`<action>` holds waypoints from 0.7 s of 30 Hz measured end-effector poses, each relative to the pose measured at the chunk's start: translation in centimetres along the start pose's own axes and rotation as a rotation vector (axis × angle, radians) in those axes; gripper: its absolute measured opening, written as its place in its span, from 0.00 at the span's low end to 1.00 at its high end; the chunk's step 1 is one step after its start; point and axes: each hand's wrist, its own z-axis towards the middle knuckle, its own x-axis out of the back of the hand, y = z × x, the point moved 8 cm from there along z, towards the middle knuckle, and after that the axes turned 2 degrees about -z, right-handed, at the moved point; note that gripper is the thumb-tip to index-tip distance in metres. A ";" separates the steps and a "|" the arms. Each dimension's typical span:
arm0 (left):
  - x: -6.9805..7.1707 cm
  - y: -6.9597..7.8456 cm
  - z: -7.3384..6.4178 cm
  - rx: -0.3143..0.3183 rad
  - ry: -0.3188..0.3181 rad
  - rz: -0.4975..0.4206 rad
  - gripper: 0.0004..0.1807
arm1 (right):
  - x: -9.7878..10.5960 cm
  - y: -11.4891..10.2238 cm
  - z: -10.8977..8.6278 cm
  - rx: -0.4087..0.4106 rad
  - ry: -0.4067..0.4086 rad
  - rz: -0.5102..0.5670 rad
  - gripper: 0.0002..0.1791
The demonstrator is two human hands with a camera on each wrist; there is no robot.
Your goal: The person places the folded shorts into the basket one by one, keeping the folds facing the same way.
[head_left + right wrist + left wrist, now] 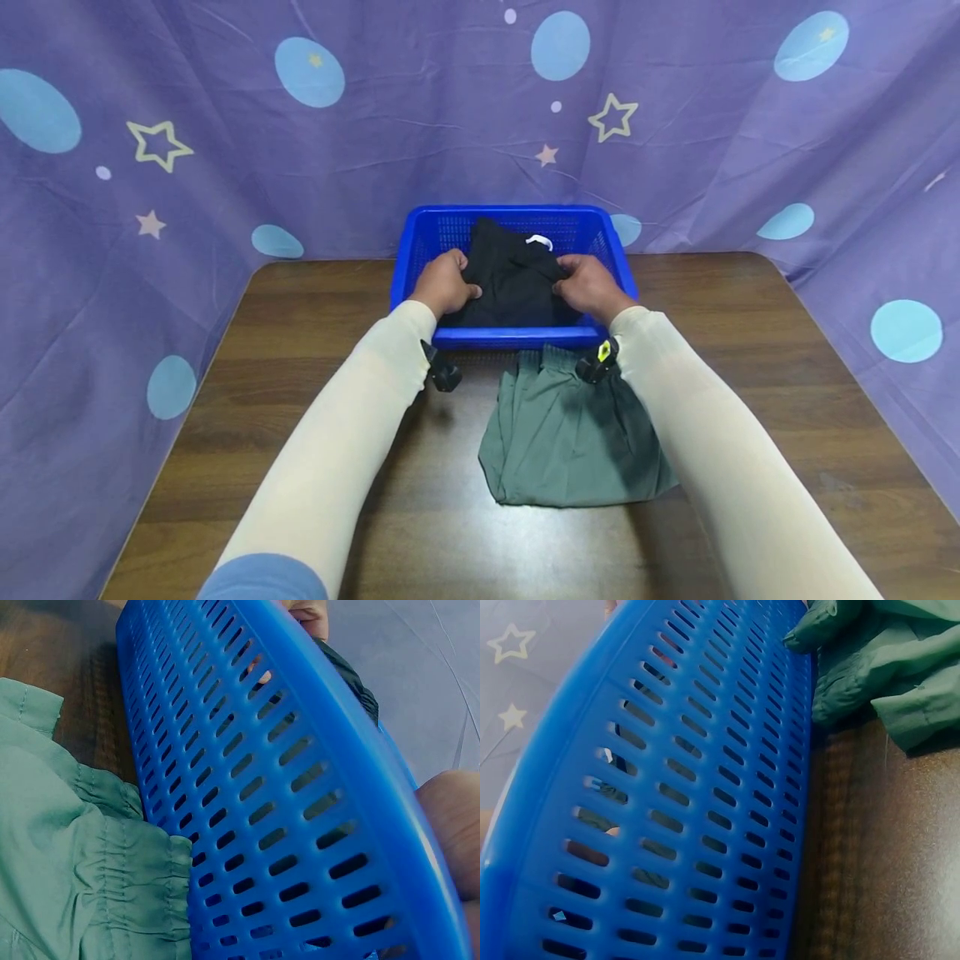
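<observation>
Basket (517, 333): one, blue plastic, rectangular, walls pierced with rows of slots, set upright on a brown wood-grain counter (315, 375). Black garment (510, 287): one, held within the basket's opening and spread across much of it, a small white piece (540, 242) being shown on it toward the basket's far wall. Left hand (446, 285): the garment's left edge is pinched by it at the left part of the basket, thumb laid over the cloth. Right hand (590, 287): the garment's right edge is pinched by it at the right part of the basket; by both hands the one cloth is thus grasped. Green garment (577, 442): one, laid on the counter in front of the basket, its gathered edge placed close up to the basket's near wall, its right side partly covered by a sleeve in the head view. Cream sleeves (360, 417): two, extended toward the basket from its near side. Curtain (420, 125): purple, printed with stars and blue ovals, hung behind the basket
</observation>
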 end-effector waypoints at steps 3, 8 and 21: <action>-0.2 0.0 0.0 -0.004 -0.004 0.005 0.24 | -0.2 0.1 0.0 -0.001 -0.011 -0.008 0.22; -0.3 -0.1 0.1 -0.001 -0.010 0.001 0.23 | -0.4 0.2 0.0 -0.002 -0.038 -0.025 0.21; -0.8 -0.5 0.2 0.006 -0.055 0.077 0.28 | -0.9 0.8 0.3 -0.041 -0.103 -0.177 0.31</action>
